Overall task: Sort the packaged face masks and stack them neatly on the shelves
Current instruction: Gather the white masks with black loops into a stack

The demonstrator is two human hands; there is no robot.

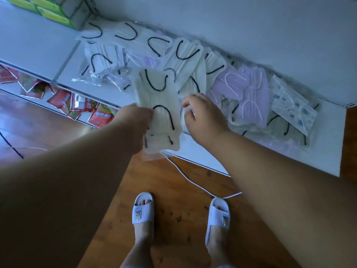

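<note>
- Head view: left hand (133, 120) grips cream mask packs (158, 117) at the shelf (328, 161) front edge.
- Right hand (202, 115) pinches another; light, slippery film, best held by the edges.

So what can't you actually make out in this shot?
- Head view: what the right hand pinches, covered by its own fingers.
- How many packs the left hand holds: the white masks overlap.
- Green boxes: cut by the top edge.
- Red packets: print too small.
</note>
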